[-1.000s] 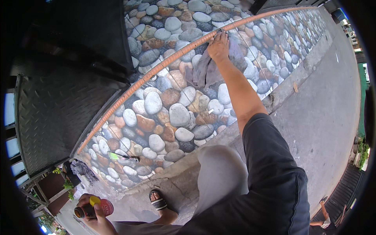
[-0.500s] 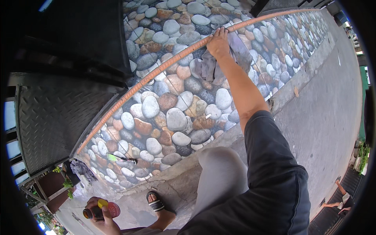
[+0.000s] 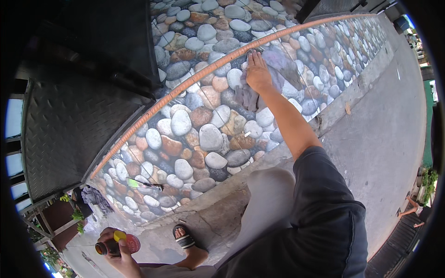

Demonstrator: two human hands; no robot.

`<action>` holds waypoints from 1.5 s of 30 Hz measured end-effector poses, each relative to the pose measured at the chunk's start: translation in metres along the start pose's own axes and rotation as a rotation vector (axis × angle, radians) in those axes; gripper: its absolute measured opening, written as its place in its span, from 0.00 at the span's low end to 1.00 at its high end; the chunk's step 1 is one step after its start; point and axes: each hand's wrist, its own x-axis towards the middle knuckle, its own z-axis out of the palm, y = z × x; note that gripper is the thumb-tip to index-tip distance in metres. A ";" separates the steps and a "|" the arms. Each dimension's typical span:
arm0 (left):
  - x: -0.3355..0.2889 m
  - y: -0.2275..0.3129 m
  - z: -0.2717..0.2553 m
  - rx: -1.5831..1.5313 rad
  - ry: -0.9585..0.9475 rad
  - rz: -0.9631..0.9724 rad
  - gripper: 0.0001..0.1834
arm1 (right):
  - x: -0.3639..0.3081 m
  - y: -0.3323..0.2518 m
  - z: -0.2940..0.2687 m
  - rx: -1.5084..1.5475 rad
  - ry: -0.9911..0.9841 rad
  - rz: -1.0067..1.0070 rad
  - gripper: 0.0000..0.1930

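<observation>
So, your right hand (image 3: 258, 74) is stretched out ahead, palm down, fingers extended and held close together, laid flat on a grey-purple cloth (image 3: 277, 65). Cloth is bunched under the palm and fans out to both sides of that hand, mostly to its right. Can't tell how hard you're pressing.

Your left hand (image 3: 124, 264) is low and close to you, well apart from the right, curled round a brown bottle (image 3: 112, 248) with a reddish label. Bottle is tipped on its side in your grip, uncapped mouth pointing left. A yellow cap (image 3: 119, 235) sits between that hand's thumb and fingers, against the bottle.

Just beyond your right fingertips: an orange-brown strip (image 3: 204, 72) along the edge. Contact with it, can't tell. Under the cloth and between your hands: a pebble-print surface (image 3: 211, 139). On it, nearer you than the right hand, a small white piece (image 3: 247, 134); up and right of the left hand, a green-and-black item (image 3: 147, 184), kind unclear.

Further out: crumpled cloth bundle (image 3: 96, 199) ahead of your left hand, dark tread-plate panel (image 3: 79, 129) beyond it, sandalled foot (image 3: 184, 237) right of the bottle, grey pavement (image 3: 384, 139) well right of your right hand.
</observation>
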 end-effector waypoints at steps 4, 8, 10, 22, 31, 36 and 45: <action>0.011 -0.014 -0.003 -0.076 -0.008 0.030 0.21 | 0.024 0.048 -0.022 -0.095 -0.084 0.187 0.31; 0.020 -0.013 0.006 -0.112 0.031 0.067 0.21 | 0.004 -0.028 -0.013 -0.088 -0.131 0.012 0.30; 0.028 -0.008 0.013 -0.169 -0.023 0.080 0.20 | -0.023 -0.050 -0.009 -0.065 -0.116 -0.123 0.30; 0.064 -0.006 0.057 -0.356 -0.134 0.200 0.19 | -0.056 -0.026 -0.036 -0.233 -0.126 -0.085 0.32; 0.079 -0.012 0.099 -0.463 -0.233 0.203 0.16 | -0.061 -0.027 -0.025 -0.333 -0.096 -0.051 0.30; 0.078 -0.002 0.124 -0.565 -0.270 0.178 0.14 | -0.059 0.015 -0.035 -0.201 -0.115 0.260 0.29; 0.079 0.005 0.108 -0.653 -0.229 0.145 0.14 | -0.072 -0.116 -0.006 -0.170 -0.062 -0.180 0.27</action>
